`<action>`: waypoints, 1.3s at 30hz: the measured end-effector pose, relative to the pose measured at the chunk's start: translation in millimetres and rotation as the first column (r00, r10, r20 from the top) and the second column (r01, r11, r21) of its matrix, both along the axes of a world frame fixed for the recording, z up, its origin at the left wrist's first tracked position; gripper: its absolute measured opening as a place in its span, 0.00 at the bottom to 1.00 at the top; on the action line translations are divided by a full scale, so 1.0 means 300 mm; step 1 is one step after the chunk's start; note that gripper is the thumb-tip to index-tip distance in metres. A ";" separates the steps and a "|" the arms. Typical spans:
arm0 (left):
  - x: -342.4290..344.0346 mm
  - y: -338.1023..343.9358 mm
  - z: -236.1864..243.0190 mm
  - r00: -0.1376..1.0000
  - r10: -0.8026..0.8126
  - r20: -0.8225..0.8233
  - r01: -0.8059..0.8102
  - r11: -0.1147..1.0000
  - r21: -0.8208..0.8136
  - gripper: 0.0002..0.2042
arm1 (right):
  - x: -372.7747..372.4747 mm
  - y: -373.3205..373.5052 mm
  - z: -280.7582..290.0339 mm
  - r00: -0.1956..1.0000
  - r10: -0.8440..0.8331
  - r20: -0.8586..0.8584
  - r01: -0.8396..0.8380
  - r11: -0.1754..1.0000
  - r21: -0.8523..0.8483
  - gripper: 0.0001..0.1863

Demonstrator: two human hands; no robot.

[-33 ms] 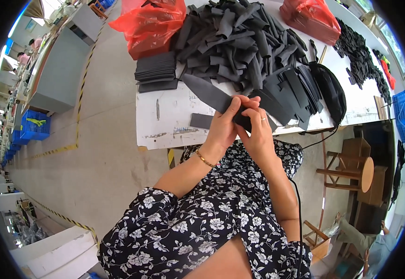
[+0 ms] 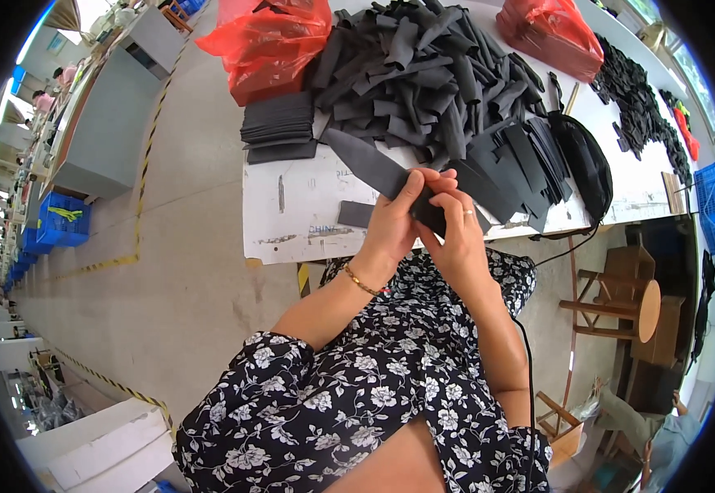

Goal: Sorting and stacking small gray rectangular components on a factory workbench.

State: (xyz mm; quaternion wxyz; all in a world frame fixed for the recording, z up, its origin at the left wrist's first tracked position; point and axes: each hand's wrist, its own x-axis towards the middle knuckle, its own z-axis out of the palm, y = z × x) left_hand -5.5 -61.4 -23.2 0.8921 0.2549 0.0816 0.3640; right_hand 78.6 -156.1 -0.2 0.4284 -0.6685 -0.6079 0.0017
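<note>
A dark grey fabric strip (image 2: 365, 162) slants across my hands over the near edge of the table, its free end pointing up and left. My left hand (image 2: 396, 215) has fingers and thumb closed around its middle. My right hand (image 2: 457, 226), with a ring on one finger, pinches the strip's lower end, which is partly hidden behind the fingers. Beyond them rises a big heap of dark fabric strips (image 2: 423, 74). Flat strips lie fanned out (image 2: 509, 164) to the right of my hands. One short grey strip (image 2: 355, 214) rests on the white table, left of my left hand.
A neat stack of dark pieces (image 2: 278, 123) sits by a red plastic bag (image 2: 271, 49) at the table's left. Another red bag (image 2: 550, 37) is at the back right, and a black pouch (image 2: 581, 156) with a cord lies nearer. A wooden stool (image 2: 645, 310) stands right of the table.
</note>
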 end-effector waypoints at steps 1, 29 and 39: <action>-0.010 0.030 -0.016 0.999 0.026 -0.032 -0.026 1.000 0.017 0.14 | 0.011 -0.016 -0.003 1.000 0.006 0.023 -0.006 1.000 -0.022 0.22; 0.003 -0.017 0.037 0.990 0.139 0.003 -0.139 0.990 -0.013 0.13 | 0.048 0.024 -0.031 0.996 0.081 0.023 -0.083 0.990 0.113 0.08; -0.001 -0.014 0.032 0.992 0.122 0.022 -0.121 0.992 -0.017 0.12 | 0.058 0.032 -0.024 0.996 0.093 0.009 -0.093 0.993 0.079 0.08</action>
